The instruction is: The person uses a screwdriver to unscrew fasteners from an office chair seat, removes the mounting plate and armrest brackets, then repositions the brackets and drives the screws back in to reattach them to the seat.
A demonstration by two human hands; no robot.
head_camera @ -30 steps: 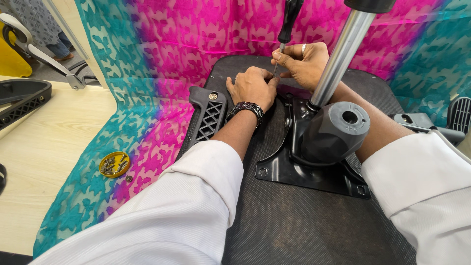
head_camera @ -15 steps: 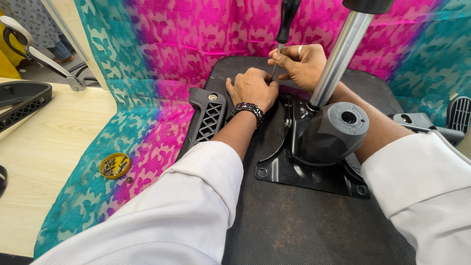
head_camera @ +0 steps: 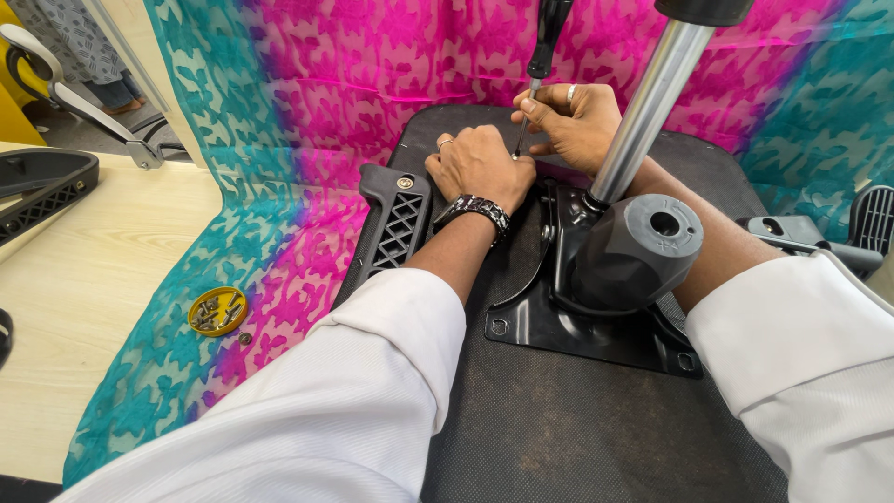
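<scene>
Far left, on the bare wooden worktop (head_camera: 84,307): part of a black plastic armrest (head_camera: 42,186) near the left edge, lying flat. A pink-and-teal patterned cloth (head_camera: 279,121) drapes over the rest of the worktop and rises behind the work.

On the cloth near its lower left: a small yellow dish (head_camera: 217,310) holding screws, one loose screw just beside it. Well apart from both hands.

Centre: an upturned chair seat (head_camera: 577,428), dark fabric underside facing up, lying on the cloth. A black latticed armrest bracket (head_camera: 399,224) lies along the seat's left edge, long axis running away from the person.

Left hand (head_camera: 480,168): palm down, fingers curled and closed, pressed on the seat just right of the bracket's far end. Ring and a dark wrist bracelet visible. What the fingertips pin cannot be told; they are hidden.

Screwdriver (head_camera: 538,70): black handle high, thin shaft running down, nearly upright and tilted slightly left at the tip. The tip meets the seat between the two hands, touching or just beside the left hand's knuckles.

Right hand (head_camera: 573,121): fingers pinched around the lower shaft of the screwdriver, just right of the tip. This hand is the one on the tool; the left lies immediately beside the tip.

Right of centre: black metal seat mechanism (head_camera: 596,307) bolted to the seat, with a chrome gas column (head_camera: 647,102) rising from it, tilted up to the right. Far right: a second armrest piece (head_camera: 810,237).
</scene>
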